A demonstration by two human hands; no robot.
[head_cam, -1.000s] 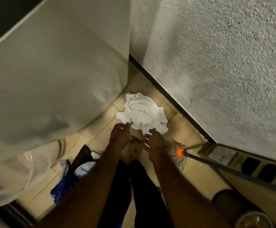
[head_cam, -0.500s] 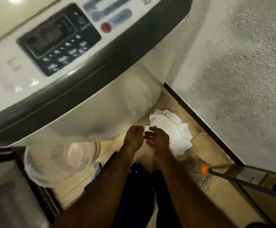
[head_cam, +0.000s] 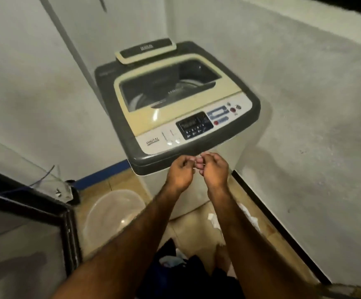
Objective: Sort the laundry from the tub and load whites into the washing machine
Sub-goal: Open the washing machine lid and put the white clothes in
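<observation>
The top-loading washing machine (head_cam: 175,117) stands in the corner with its cream, glass-windowed lid down. My left hand (head_cam: 180,172) and my right hand (head_cam: 215,169) hover side by side just below the machine's front edge, fingers loosely curled and holding nothing. A pile of white laundry (head_cam: 248,219) lies on the floor to the right of the machine, mostly hidden behind my right forearm. The clear plastic tub (head_cam: 112,210) sits on the floor to the left of the machine. Dark and blue clothes (head_cam: 175,262) lie on the floor between my arms.
A rough plastered wall (head_cam: 304,126) closes in the right side, with a black skirting strip (head_cam: 276,225) at its foot. A black-framed panel (head_cam: 46,214) stands at the lower left. The floor is tan tile.
My hands have let go of the white pile on the floor and risen to the machine's front edge. My view has lifted from the floor to the top of the machine.
</observation>
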